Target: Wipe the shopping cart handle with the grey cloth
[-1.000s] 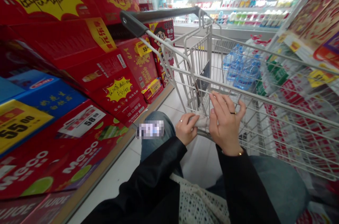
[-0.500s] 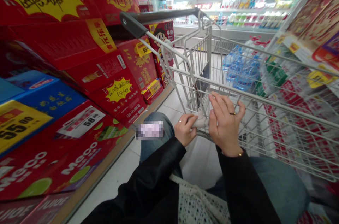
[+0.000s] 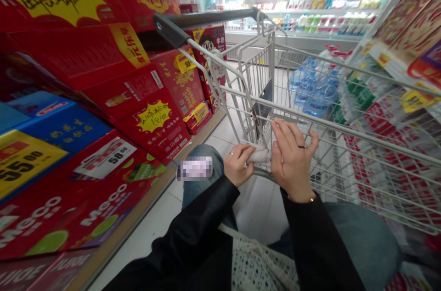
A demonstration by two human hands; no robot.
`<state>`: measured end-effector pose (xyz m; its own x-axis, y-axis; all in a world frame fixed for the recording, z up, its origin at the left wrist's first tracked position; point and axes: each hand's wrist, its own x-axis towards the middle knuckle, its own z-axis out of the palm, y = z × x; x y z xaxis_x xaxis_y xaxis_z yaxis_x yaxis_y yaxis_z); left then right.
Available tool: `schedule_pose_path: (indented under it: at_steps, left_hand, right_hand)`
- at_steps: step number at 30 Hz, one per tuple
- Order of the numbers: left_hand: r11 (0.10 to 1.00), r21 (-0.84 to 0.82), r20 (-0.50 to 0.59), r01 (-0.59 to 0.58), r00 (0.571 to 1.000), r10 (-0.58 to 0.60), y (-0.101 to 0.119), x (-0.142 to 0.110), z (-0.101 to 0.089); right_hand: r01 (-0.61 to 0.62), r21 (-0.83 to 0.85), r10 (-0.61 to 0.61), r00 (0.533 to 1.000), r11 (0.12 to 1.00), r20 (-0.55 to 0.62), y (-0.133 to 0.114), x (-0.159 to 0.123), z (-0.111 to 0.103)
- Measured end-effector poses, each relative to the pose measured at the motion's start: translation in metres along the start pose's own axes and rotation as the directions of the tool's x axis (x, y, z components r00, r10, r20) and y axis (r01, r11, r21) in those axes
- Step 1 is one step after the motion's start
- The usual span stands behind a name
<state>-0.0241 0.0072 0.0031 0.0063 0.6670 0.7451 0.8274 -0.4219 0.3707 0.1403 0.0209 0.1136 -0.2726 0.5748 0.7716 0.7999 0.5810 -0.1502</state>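
Left hand (image 3: 237, 165) pinching rolled pale item (image 3: 260, 156); right hand (image 3: 293, 162) curled on its other end, fingers slightly spread. Both at rail of wire shopping cart (image 3: 344, 127); bottled water (image 3: 315, 91) inside cart; red boxes (image 3: 138, 93) stacked left.

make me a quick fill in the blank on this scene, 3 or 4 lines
The left hand and right hand hold a pale roll, and the gold bracelet is on the ____ wrist.
The sleeves are ____.
The white tag on the red box reads ____.
The bottles beyond the wire of the shopping cart hold ____.

Missing words: right; black; 58.00; water
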Motion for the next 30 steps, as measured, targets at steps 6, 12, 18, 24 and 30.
schedule_pose_path:
  at_steps: [6, 12, 18, 24, 30]
  left_hand:
    - [0.999, -0.009, -0.16, -0.036, 0.987, 0.034, 0.005, 0.023, -0.017]
    - [0.998, -0.005, -0.078, -0.055, 0.995, 0.055, 0.002, 0.008, -0.002]
    - [0.998, 0.063, -0.289, -0.018, 0.957, 0.035, 0.004, 0.04, -0.029]
    - [0.998, 0.039, -0.148, -0.048, 0.988, 0.053, 0.011, 0.033, -0.019]
    - [0.999, 0.027, -0.208, -0.033, 0.977, 0.038, 0.011, 0.04, -0.031]
  right_hand:
    - [-0.005, 0.005, 0.005, 1.0, 1.0, 0.005, 0.001, 0.0, 0.001]
    - [0.004, 0.008, -0.004, 1.0, 1.0, -0.015, 0.001, 0.001, 0.0]
    - [-0.006, 0.019, 0.007, 1.0, 1.0, -0.012, 0.0, 0.0, 0.001]
    - [-0.01, 0.019, 0.01, 1.0, 1.0, -0.007, 0.0, 0.0, 0.001]
    - [-0.007, 0.027, 0.007, 1.0, 1.0, -0.008, 0.0, 0.0, 0.0]
